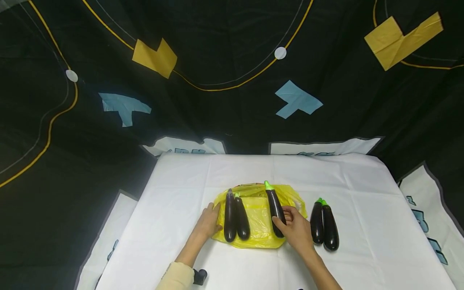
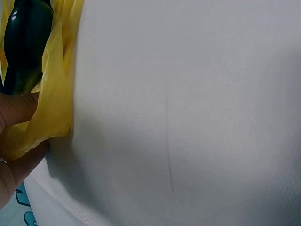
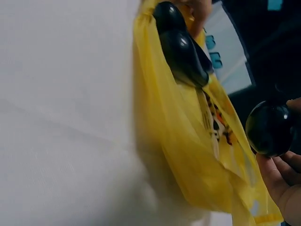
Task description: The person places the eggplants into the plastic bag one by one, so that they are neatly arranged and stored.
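Pinched the left side of the yellow bag (image 1: 258,219) with the left hand (image 1: 208,223), thumb and fingers on opposite faces of the film, probably to stop so thin a wall from folding in over its contents. Held an upper-right eggplant (image 1: 274,203) in the right hand (image 1: 295,225) by its lower half, thumb set against the fingers, green stem toward the far side, over the right part of the bag; likely gripped there to leave the stem end free. Could not tell contact from a small gap between eggplant and film.

Had a leftmost eggplant (image 1: 230,219) and a shorter-looking neighbour (image 1: 242,219) side by side in the left part of the bag's open mouth, narrow ends away from the person, perhaps lined up that way to save room. Saw an outer pair of eggplants (image 1: 330,229) touching one another, just beside the bag on the right, within easy reach of the right hand.

Covered the bench (image 1: 377,249) in white cloth, lightly creased. Hung black fabric (image 1: 217,121) beyond, with yellow curves, gold patches (image 1: 156,59), pale blue shapes (image 1: 125,106) and white panels (image 1: 422,189) marked in blue. Noticed a small dark object (image 1: 201,276) by the left cuff, too partial to identify.
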Tool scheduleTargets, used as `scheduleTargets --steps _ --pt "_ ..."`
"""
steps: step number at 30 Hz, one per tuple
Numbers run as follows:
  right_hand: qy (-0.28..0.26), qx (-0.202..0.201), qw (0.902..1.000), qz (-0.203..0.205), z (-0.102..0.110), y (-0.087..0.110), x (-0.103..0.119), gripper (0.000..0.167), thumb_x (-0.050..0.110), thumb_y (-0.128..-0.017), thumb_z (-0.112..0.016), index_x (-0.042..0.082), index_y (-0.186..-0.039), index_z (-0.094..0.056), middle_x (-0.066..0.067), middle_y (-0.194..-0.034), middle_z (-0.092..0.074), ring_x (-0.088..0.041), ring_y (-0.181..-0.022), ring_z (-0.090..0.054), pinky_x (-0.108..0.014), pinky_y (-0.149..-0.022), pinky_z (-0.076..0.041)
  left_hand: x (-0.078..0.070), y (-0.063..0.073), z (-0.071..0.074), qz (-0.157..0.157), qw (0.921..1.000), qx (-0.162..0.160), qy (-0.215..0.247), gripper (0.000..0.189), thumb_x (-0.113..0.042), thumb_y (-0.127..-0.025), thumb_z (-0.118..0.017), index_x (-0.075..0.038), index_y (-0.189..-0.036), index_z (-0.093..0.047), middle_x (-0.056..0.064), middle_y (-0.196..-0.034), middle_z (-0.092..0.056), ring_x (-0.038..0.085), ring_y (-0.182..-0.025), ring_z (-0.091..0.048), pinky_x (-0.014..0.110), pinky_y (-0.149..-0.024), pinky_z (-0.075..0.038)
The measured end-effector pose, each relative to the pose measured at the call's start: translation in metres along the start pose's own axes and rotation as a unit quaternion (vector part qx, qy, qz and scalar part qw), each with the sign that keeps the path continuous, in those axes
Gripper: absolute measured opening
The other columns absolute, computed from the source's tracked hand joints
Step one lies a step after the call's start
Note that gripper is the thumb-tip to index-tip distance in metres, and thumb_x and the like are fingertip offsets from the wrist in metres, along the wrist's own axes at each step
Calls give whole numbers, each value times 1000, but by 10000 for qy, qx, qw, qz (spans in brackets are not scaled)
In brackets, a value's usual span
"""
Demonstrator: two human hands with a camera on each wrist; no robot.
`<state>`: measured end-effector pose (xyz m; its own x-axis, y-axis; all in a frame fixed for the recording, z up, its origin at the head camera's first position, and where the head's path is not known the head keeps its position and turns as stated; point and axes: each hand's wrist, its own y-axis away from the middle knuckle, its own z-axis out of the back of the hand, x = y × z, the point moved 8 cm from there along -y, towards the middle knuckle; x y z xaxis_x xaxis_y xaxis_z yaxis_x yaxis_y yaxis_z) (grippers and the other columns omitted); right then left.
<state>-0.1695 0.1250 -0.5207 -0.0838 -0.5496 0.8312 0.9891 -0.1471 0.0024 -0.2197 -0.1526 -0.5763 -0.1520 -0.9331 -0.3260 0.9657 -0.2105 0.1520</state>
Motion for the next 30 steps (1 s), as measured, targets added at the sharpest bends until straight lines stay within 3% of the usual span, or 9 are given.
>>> scheduleTargets --steps 12,18,24,30 --pt "-34 355 9990 266 -49 -10 -4 43 27 -80 -75 1 -112 -61 -8 -94 -67 -19 -79 -65 -34 -70 -56 -2 0 1 -110 9999 -34 38 81 -10 -67 -84 6 -136 -45 21 -118 -48 36 -102 -53 44 -90 -51" --pt "-64 594 9981 177 -70 -11 -6 42 29 -81 -74 1 -110 -61 -8 -93 -65 -17 -79 -63 -33 -69 -56 -2 -1 3 -137 9999 -51 -77 81 -11 -67 -84 5 -136 -45 22 -119 -47 37 -101 -53 44 -90 -51" --pt "21 771 9969 125 -86 -9 -9 44 32 -82 -73 0 -109 -60 -6 -91 -64 -17 -78 -63 -33 -66 -55 -1 -1 1 -88 10000 0 -25 82 -11 -67 -84 4 -137 -44 22 -122 -47 37 -104 -53 44 -92 -50" --pt "34 805 9967 98 -94 -8 -12 44 34 -80 -75 0 -105 -61 -5 -87 -64 -15 -75 -63 -29 -64 -54 -1 0 2 -263 9995 -125 -74 81 -9 -66 -85 6 -135 -45 22 -117 -48 37 -100 -54 44 -88 -51"
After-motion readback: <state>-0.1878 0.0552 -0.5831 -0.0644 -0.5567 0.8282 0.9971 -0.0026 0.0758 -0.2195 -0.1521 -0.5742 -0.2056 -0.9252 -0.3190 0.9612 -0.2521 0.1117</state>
